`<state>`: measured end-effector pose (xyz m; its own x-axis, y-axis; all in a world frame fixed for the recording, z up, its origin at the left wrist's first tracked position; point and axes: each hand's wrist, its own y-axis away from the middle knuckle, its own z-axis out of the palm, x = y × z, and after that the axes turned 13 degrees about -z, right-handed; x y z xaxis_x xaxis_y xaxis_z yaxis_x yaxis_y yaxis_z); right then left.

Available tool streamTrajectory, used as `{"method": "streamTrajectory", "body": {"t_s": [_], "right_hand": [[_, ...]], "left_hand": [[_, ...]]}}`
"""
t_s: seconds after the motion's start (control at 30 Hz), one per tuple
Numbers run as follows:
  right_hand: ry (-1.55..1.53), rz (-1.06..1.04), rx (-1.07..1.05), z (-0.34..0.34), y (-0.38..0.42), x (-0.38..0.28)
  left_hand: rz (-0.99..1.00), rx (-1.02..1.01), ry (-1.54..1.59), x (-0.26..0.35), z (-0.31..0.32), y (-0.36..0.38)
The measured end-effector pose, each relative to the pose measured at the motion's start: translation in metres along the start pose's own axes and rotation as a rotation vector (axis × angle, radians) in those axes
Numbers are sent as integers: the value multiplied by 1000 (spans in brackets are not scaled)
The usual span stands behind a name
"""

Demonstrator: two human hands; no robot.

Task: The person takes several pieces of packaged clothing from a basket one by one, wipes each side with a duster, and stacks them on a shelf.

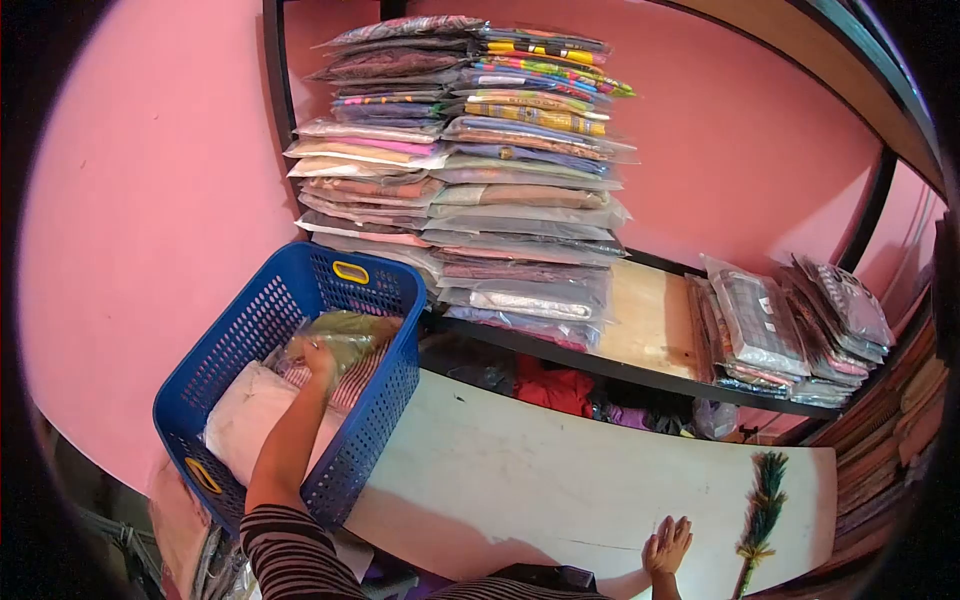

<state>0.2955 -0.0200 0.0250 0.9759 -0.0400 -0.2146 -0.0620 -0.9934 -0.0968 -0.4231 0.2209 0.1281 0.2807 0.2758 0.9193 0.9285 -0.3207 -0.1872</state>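
Observation:
My left hand (317,357) reaches down into a blue plastic laundry basket (385,385) with yellow handles. Its fingers are closed on the edge of an olive-green folded cloth in a clear plastic bag (352,338). Under that bag lies a red-and-white striped cloth (362,378), and a large white bundle (262,420) fills the near end of the basket, partly hidden by my forearm. My right hand (668,545) rests flat on the white table (560,460), fingers stretched out and holding nothing. Right of it lies a dark feathery duster (764,500).
Tall stacks of bagged folded clothes (530,190) stand on a dark-framed shelf (650,320) against the pink wall (150,170). Shorter bagged stacks (760,325) sit at the shelf's right end. Below it are loose fabrics, including a red cloth (553,387).

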Motion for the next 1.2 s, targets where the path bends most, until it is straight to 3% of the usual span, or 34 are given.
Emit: {"method": "streamTrajectory", "body": {"t_s": [0.03,0.1,0.17,0.23,0.27,0.3,0.4,0.47,0.5,0.57,0.6,0.63,0.7,0.77,0.8,0.87,0.9,0.97,1.03,1.13,1.2], "right_hand": [[1,-8,13,2,0,1],[-2,-11,22,-3,2,0],[-20,-7,14,-13,2,-8],[-23,-22,42,5,1,8],[-23,-42,70,13,2,15],[-24,-31,69,14,4,17],[-50,-45,76,3,3,10],[-52,-49,102,13,3,18],[-49,-72,128,19,4,24],[-111,-19,128,23,-2,25],[-315,-15,58,26,-10,29],[-521,-12,-5,22,-18,30],[-1408,133,-151,-27,-23,-1],[-2211,232,-415,-74,-25,-18],[-2211,239,-398,-88,-24,-21],[-2566,379,-403,-106,-22,-19],[-2567,383,-390,-100,-21,-10],[-1862,191,-184,-82,-18,7],[-1938,263,-62,-90,-15,15],[-1795,172,180,-109,-15,36],[-1729,85,213,-110,-20,57]], "left_hand": [[104,24,-65,8,-4,-13],[90,-16,109,74,-32,10],[229,4,333,118,-45,25],[253,101,280,183,-74,68],[244,-4,419,203,-86,85],[291,68,444,210,-85,85],[358,-167,670,250,-107,136],[375,-483,876,273,-119,181],[370,-512,875,282,-127,209],[231,-789,911,289,-136,265],[271,-785,844,282,-131,285],[195,-947,834,281,-135,318],[305,-1024,534,248,-121,357],[426,-1224,420,195,-89,399],[301,-1377,365,184,-90,425],[148,-1626,314,152,-82,476],[126,-1727,324,131,-69,494],[137,-1791,330,110,-52,518],[146,-1854,335,114,-48,532],[212,-1868,285,115,-42,549],[282,-1728,290,95,-30,564]]}}
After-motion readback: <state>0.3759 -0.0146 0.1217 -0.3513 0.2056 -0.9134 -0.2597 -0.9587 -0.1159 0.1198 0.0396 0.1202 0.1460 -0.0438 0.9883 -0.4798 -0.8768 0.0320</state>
